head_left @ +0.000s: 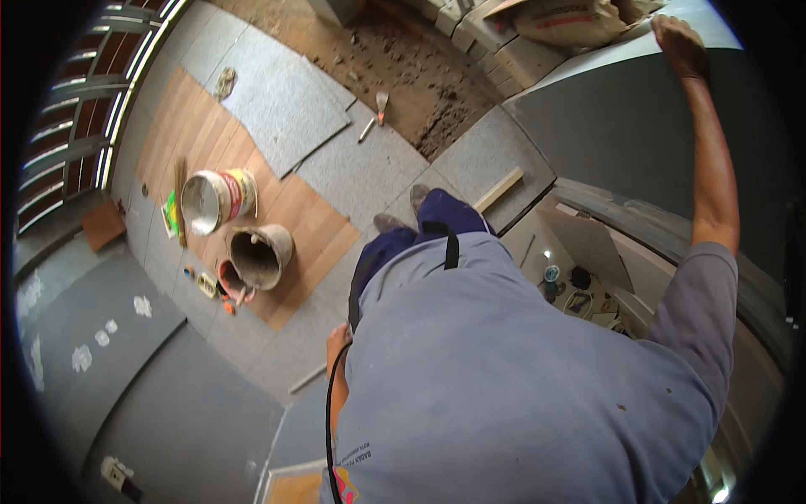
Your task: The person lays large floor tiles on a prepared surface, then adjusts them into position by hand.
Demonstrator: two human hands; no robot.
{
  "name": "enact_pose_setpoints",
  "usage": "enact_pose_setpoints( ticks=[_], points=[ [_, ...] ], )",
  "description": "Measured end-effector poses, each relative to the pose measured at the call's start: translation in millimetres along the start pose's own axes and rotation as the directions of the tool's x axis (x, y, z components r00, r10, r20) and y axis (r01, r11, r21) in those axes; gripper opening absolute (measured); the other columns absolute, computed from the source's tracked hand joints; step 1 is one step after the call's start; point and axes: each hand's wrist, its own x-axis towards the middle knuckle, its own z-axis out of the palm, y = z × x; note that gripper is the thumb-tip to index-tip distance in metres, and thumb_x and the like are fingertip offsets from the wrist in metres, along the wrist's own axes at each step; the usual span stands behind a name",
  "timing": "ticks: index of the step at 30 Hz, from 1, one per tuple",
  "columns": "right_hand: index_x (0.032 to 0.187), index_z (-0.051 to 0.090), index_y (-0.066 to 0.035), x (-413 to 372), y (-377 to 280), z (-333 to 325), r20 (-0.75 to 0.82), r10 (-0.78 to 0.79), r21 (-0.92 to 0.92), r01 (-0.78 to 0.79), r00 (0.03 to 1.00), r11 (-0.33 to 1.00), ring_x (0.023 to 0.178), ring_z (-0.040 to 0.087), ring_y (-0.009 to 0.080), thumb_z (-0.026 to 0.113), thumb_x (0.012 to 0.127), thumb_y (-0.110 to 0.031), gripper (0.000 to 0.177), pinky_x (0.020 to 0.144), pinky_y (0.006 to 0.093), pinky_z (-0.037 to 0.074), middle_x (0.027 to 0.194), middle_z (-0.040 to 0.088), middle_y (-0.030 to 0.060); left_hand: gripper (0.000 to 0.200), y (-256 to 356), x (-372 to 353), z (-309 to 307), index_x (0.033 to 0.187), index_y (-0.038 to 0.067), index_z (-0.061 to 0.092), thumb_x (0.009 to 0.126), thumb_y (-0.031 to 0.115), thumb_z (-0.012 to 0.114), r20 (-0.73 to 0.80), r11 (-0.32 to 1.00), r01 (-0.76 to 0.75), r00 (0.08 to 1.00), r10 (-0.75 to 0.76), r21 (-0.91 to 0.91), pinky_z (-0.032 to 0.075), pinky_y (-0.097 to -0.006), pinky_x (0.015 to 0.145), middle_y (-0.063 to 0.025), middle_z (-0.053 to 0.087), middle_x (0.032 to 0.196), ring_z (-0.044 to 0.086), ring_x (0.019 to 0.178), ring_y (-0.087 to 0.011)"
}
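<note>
Right hand [682,49], one: resting with fingers curled at the edge of the dark grey panel [625,118]; cannot tell whether it is grasping it. Left hand [337,341], one: showing well apart from the panel, partly hidden, grip cannot be told. Sack [571,23], one: lying just beside the panel. Wood strip [499,190], one: lying near the panel. Buckets [242,193], two: standing well apart from the panel, on wood-look flooring [315,227]. Beyond, grey tiles [340,181] are bordering bare soil [395,63].
</note>
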Motion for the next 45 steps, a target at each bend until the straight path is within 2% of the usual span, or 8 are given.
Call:
enact_pose_setpoints(
  ticks=[4, 8, 19, 25, 30, 32, 37, 45],
  points=[
    [0.09, 0.053, -0.016, -0.4, 2.9, 1.9, 0.083, -0.07, -0.026, 0.073, 0.994, 0.997, 0.069, 0.065, 0.0122, 0.052, 0.094, -0.02, 0.005, 0.056, 0.0276, 0.054, 0.074, 0.059, -0.0016, 0.037, 75.4, -46.0, 37.4, 0.106, 0.003, 0.062, 0.091, 0.037, 0.059, 0.081, 0.977, -0.123, 0.991, 0.11, 0.175, 0.045, -0.0258, 0.062, -0.003, 0.062, 0.088, 0.059, 0.075, -0.0146],
    [0.102, 0.053, -0.016, -3.8, 6.2, 9.7, 0.086, -0.15, -0.086, 0.157, 0.985, 0.984, 0.072, 0.065, 0.0114, 0.053, 0.091, -0.014, 0.011, 0.059, 0.0255, 0.055, 0.081, 0.059, -0.0017, 0.039, 90.6, -71.0, 50.3, 0.112, 0.004, 0.059, 0.092, 0.038, 0.059, 0.022, 0.998, -0.022, 0.999, 0.023, -0.056, 0.049, -0.0282, 0.068, -0.0046, 0.062, 0.097, 0.06, 0.084, -0.0156],
    [0.113, 0.051, -0.014, -15.3, 6.5, 50.9, 0.182, -0.212, -0.067, 0.227, 0.96, 0.972, 0.079, 0.067, 0.0149, 0.053, 0.089, -0.008, 0.024, 0.062, 0.0283, 0.057, 0.09, 0.06, 0.0017, 0.042, 45.8, -104.3, 53.7, 0.116, 0.004, 0.061, 0.091, 0.038, 0.06, -0.041, 0.999, -0.03, 0.999, 0.03, 0.013, 0.05, -0.0392, 0.079, -0.0075, 0.064, 0.101, 0.063, 0.097, -0.0211],
    [0.111, 0.054, -0.011, -10.6, -26.3, 39.3, 0.104, -0.116, 0.036, 0.113, 0.988, 0.993, 0.08, 0.067, 0.0175, 0.056, 0.089, -0.004, 0.024, 0.066, 0.0293, 0.057, 0.09, 0.06, 0.0036, 0.035, -33.3, -76.7, 54.2, 0.106, 0.003, 0.067, 0.09, 0.033, 0.061, -0.074, 0.933, 0.077, 0.991, -0.11, -0.351, 0.044, -0.0275, 0.066, -0.0011, 0.063, 0.087, 0.057, 0.075, -0.0113],
    [0.09, 0.06, -0.011, -24.4, -124.2, -71.6, 0.018, -0.111, 0.392, 0.095, 0.994, 0.915, 0.075, 0.065, 0.0223, 0.053, 0.095, -0.019, 0.013, 0.063, 0.0325, 0.053, 0.081, 0.058, 0.005, 0.034, -10.8, -83.4, 38.5, 0.102, 0.003, 0.066, 0.091, 0.034, 0.059, -0.042, 0.994, -0.002, 0.999, -0.003, -0.114, 0.045, -0.0295, 0.067, -0.0009, 0.063, 0.087, 0.058, 0.077, -0.012],
    [0.083, 0.06, -0.007, -49.8, -173.2, -116.3, 0.403, 0.111, 0.798, -0.408, 0.909, 0.443, 0.08, 0.065, 0.0329, 0.053, 0.093, -0.026, 0.022, 0.067, 0.0431, 0.052, 0.084, 0.065, 0.0149, 0.035, 9.0, -85.9, 31.1, 0.102, 0.003, 0.065, 0.091, 0.036, 0.058, -0.038, 0.999, -0.027, 0.999, 0.026, -0.021, 0.046, -0.0311, 0.069, -0.0018, 0.063, 0.089, 0.058, 0.079, -0.0131],
    [0.081, 0.065, -0.003, -140.7, -281.9, -192.7, 0.769, -0.195, 0.639, -0.741, 0.609, 0.205, 0.084, 0.063, 0.0411, 0.055, 0.083, -0.029, 0.028, 0.075, 0.0485, 0.05, 0.088, 0.066, 0.0225, 0.044, 17.5, -51.6, -13.5, 0.113, 0.003, 0.06, 0.091, 0.041, 0.058, -0.029, 0.993, 0.074, 0.997, -0.077, -0.091, 0.048, -0.0369, 0.077, -0.0074, 0.065, 0.103, 0.062, 0.095, -0.0201],
    [0.086, 0.067, 0.002, -202.4, -441.6, -317.5, 0.82, -0.34, 0.504, -0.863, 0.461, 0.044, 0.088, 0.063, 0.0419, 0.057, 0.082, -0.027, 0.031, 0.078, 0.0463, 0.049, 0.089, 0.065, 0.0257, 0.042, 110.8, 50.4, -95.7, 0.112, 0.004, 0.063, 0.093, 0.041, 0.057, 0.07, 0.976, -0.101, 0.994, 0.089, 0.191, 0.048, -0.0348, 0.079, -0.0069, 0.066, 0.102, 0.061, 0.095, -0.0179]
  ],
)
